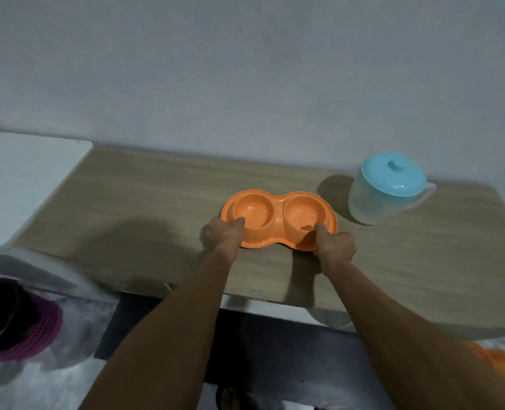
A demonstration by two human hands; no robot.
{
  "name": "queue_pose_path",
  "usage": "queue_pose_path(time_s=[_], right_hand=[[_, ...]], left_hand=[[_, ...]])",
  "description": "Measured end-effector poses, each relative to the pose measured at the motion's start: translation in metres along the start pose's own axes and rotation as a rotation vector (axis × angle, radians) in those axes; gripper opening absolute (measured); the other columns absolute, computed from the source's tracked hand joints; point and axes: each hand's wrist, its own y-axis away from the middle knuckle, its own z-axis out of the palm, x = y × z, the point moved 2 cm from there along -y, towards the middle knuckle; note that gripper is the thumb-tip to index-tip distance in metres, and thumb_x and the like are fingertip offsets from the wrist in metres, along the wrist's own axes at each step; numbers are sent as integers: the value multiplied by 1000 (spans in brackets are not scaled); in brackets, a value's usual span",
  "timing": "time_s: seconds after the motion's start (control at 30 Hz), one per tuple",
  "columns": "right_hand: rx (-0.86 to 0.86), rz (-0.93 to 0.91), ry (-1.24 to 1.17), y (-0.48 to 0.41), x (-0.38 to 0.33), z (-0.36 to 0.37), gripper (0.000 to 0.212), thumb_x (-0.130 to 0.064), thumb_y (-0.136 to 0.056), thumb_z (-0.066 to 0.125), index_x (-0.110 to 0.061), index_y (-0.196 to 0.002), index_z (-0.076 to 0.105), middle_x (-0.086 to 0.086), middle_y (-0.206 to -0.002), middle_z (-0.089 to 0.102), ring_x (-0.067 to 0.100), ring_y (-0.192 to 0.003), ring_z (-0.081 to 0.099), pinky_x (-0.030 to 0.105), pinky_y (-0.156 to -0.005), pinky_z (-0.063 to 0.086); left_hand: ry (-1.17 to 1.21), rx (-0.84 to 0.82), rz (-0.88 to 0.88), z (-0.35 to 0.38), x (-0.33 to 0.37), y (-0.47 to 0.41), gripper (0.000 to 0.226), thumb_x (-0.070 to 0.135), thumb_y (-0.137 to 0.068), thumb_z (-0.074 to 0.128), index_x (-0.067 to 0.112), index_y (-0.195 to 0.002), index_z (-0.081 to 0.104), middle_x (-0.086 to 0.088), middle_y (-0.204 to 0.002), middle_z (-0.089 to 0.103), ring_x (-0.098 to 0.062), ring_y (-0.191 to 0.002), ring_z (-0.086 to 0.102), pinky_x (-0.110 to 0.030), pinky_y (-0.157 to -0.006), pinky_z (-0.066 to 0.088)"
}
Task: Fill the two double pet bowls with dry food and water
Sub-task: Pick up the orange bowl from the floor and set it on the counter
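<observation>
An orange plastic double pet bowl sits flat on a pale wood-grain tabletop, and every place here is given from that bowl. It is one moulded piece shaped like a peanut, with two round wells side by side joined by a narrow waist and a broad smooth rim running all the way round. The plastic is plain orange throughout. Both wells show bare orange floors.

Two bare forearms reach in from the near edge of the table. The left hand grips the bowl's near left rim, with the thumb hooked over the edge into the left well and the other fingers curled below. The right hand grips the near right rim the same way, its thumb resting inside the right well and its fingers folded under the edge.

Just beyond the bowl to the right stands one clear plastic pitcher with a round turquoise lid that has a small knob on top. Whether it holds water cannot be told.

Well to the near right of the bowl, below the table edge, part of a second orange double bowl shows at the corner of the view, so two such bowls are counted.

Far to the left of the bowl lies one flat white board, and nearer the person on that side is one magenta mesh item.
</observation>
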Motion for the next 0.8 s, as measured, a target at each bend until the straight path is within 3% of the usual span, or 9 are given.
queue_pose_path(time_s=[0.1, 0.27, 0.47, 0.53, 0.67, 0.8], right_hand=[[49, 1, 20, 2, 3, 5, 71, -56, -65, 68, 0, -108, 63, 22, -106, 66, 41, -93, 67, 53, -82, 58], [90, 36, 24, 13, -2, 4, 61, -46, -78, 72, 3, -114, 63, 24, -116, 63, 42, -106, 62, 50, -91, 54], [29, -5, 49, 1, 9, 10, 71, -56, -67, 67, 3, -107, 68, 24, -109, 68, 40, -100, 67, 49, -88, 57], [33, -32, 58, 22, 4, -2, 64, -48, -77, 69, 5, -112, 66, 24, -115, 66, 41, -109, 63, 47, -93, 54], [43, -97, 53, 52, 18, -20, 58, -41, -87, 64, 10, -116, 62, 29, -121, 63, 42, -118, 56, 43, -96, 48], [16, -147, 74, 92, 50, -31, 61, -42, -91, 60, 12, -120, 60, 30, -126, 60, 41, -121, 54, 38, -95, 45]], left_hand=[[-52, -19, -3, 1, -4, -4, 56, 50, -70, 76, 5, -104, 71, -17, -109, 70, -37, -101, 65, -43, -84, 56], [-91, -32, 33, -2, -1, -9, 64, 58, -70, 75, 4, -105, 72, -19, -108, 70, -37, -102, 65, -42, -86, 56], [-89, -81, 97, -9, -10, -11, 72, 72, -65, 66, 9, -100, 74, -15, -103, 72, -36, -99, 66, -42, -85, 55], [-67, -89, 110, -15, -17, -8, 75, 75, -65, 63, 8, -99, 72, -15, -101, 71, -37, -96, 65, -42, -84, 55], [10, -104, 138, -39, -35, 15, 74, 64, -79, 65, 3, -120, 65, -18, -121, 66, -37, -110, 60, -35, -84, 48], [116, -86, 173, -73, -67, 43, 67, 48, -91, 61, 2, -138, 51, -16, -142, 53, -34, -130, 49, -34, -97, 40]])
